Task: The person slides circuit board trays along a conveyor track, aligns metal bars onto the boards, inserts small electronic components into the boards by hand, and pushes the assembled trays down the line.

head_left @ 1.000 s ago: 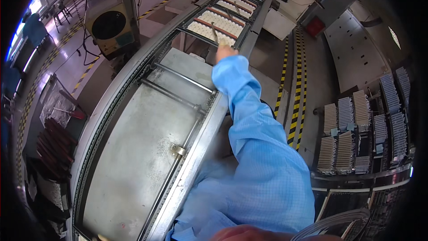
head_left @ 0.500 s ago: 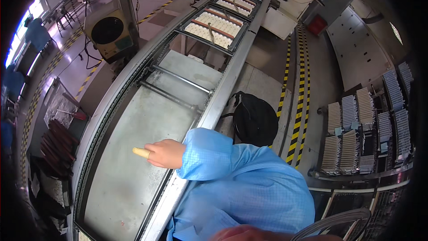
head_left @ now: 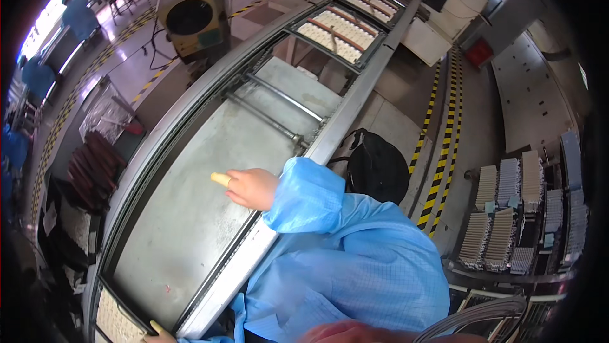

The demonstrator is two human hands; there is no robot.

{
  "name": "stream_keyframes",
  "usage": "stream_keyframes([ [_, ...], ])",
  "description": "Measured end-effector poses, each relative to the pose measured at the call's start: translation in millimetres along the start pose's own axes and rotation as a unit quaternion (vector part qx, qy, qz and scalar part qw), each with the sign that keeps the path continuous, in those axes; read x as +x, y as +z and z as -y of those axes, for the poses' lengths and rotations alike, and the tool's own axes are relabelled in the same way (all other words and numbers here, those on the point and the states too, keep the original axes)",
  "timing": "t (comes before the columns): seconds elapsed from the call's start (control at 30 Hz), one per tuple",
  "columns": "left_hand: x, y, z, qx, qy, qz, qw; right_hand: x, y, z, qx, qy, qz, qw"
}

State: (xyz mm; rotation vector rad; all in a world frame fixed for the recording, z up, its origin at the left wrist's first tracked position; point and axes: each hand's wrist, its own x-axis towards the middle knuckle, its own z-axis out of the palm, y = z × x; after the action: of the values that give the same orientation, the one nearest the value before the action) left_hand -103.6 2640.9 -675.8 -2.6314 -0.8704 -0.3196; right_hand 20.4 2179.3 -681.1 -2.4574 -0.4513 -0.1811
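My right hand [head_left: 249, 189], in a blue sleeve, is held over the near rail of a conveyor [head_left: 196, 172]. A yellow finger cot covers one outstretched finger; the other fingers are loosely bent, holding nothing. At the lower left edge, my left hand [head_left: 160, 336] shows only in part, with a yellow cot on one digit. It grips the dark-framed corner of a tray of white pieces [head_left: 119, 319] on the conveyor; most of its fingers are out of sight. Two metal cross bars [head_left: 273, 115] span the conveyor farther along.
Dark-framed trays of white pieces [head_left: 330, 35] sit farther up the conveyor. A black round-topped stool or bag [head_left: 379, 168] stands beside the rail. Racks of stacked parts [head_left: 507, 216] are at right. Brown bars [head_left: 95, 168] lie at left. People in blue [head_left: 79, 16] are far left.
The view has shifted, so the scene sits farther right. My left hand and more of the nearest tray have come into sight at the lower left. My right hand stays over the rail.
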Motion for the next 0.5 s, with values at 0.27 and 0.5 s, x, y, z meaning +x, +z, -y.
stream_keyframes([
  [0.27,-52,-55,-101,-0.157,0.213,-0.107,0.958,1,-3,-1,0.055,0.054,0.017,0.997],
  [0.5,-79,-103,-204,-0.334,0.348,0.009,0.876,-2,0,6,0.019,-0.023,-0.047,0.998],
])
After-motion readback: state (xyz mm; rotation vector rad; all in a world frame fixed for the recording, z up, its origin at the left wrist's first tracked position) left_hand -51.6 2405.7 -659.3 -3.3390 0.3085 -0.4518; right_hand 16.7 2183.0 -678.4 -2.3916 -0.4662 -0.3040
